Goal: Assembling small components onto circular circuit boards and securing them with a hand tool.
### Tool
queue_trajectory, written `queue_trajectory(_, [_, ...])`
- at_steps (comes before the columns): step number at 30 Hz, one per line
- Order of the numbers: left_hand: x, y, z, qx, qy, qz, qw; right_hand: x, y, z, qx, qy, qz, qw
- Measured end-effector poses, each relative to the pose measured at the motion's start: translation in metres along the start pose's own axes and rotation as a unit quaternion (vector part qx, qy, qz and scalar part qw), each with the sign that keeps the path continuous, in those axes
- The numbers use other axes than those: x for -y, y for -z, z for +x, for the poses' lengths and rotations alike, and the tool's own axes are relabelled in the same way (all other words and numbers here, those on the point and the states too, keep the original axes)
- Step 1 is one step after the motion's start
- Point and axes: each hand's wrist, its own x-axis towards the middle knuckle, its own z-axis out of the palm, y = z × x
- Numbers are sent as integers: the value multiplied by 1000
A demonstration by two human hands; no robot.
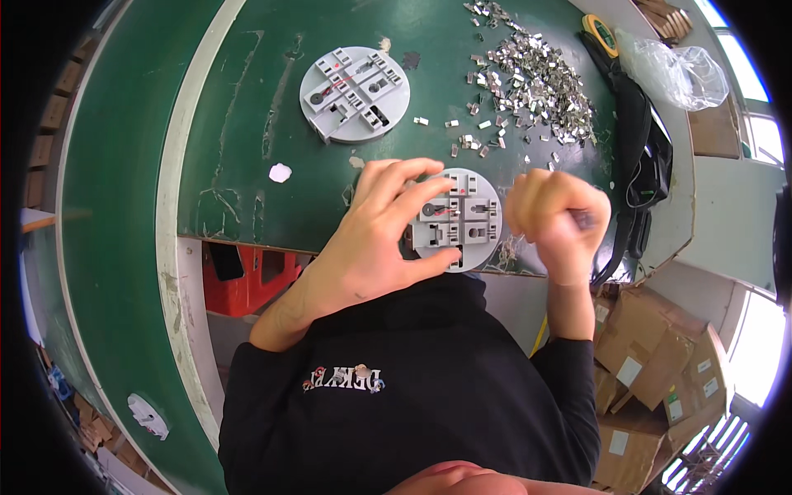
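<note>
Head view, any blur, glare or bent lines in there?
Head view: the right hand is smeared, while the left hand and the grey disc look sharper; the windows at far right are blown out; the pale strip at left bows, fisheye-style.

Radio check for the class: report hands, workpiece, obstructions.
Left hand spanning round grey plastic disc. Right hand curled close beside, contents unclear. Disc by near edge of green table. Small silvery metal pieces heaped beyond, clear of it.

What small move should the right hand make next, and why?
Probably bring the right hand slightly left, over the near grey disc: the left hand spans that disc, thumb and fingers at opposite edges, while the curled right hand is just beside it. Blur hides whether it holds anything.
</note>
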Motion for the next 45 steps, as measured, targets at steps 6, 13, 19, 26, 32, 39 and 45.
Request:
queue_trajectory(6, [7, -6, 6, 59, -30, 25, 998, -18, -21, -5, -99, 40, 198, 974])
queue_trajectory(13, [9, -6, 4, 71, -20, 27, 997, -29, -31, -5, -76, 102, 125, 984])
queue_trajectory(19, [9, -4, 5, 71, -38, 22, 997, -27, -28, -2, -45, 98, 18, 994])
queue_trajectory(26, [6, -7, 3, 26, -80, 35, 996, -8, -15, 1, -87, 96, 165, 978])
queue_trajectory(32, [-1, -23, 6, -17, -98, 140, 985, -15, -10, -1, -95, 125, 152, 976])
queue_trajectory(39, [-7, -45, 2, -113, -106, 237, 959, -23, -20, 0, -160, 105, 177, 965])
queue_trajectory(45, [-12, -56, 0, -154, -118, 285, 939, -22, -21, 4, -172, 93, 146, 970])
